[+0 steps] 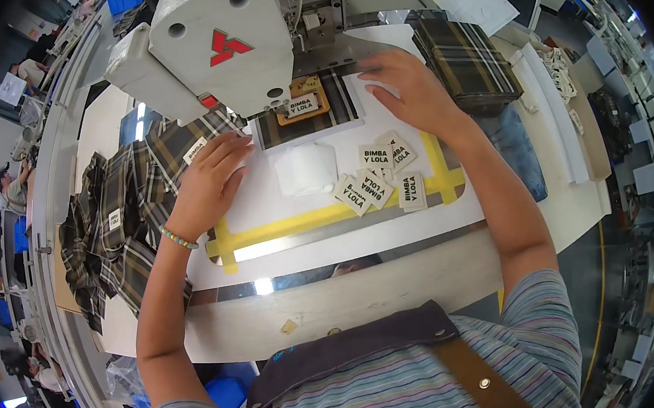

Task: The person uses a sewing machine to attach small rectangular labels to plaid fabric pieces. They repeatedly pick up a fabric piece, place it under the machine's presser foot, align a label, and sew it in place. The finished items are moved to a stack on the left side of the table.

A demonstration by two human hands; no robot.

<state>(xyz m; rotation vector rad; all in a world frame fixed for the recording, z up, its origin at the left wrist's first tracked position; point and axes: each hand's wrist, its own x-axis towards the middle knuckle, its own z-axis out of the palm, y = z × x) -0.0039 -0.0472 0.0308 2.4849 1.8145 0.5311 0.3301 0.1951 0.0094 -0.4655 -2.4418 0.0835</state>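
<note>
Plaid panel (312, 126) lies, in the head view, beneath the machine head (224, 45), between the two hands. A label (302, 106) sits on it inside an amber frame (322, 98). Its stripes run away from the person; its far part is hidden, so I cannot tell its long axis. From the left hand (214, 171), the panel lies to the right and slightly farther off, its near corner just beside the fingertips; from the right hand (416, 98), it lies leftward and nearer the body. The left looks closer to the near edge. Both grips look released: left fingers loosely bent, right fingers spread beside the metal plate (329, 60), nothing visibly held.
</note>
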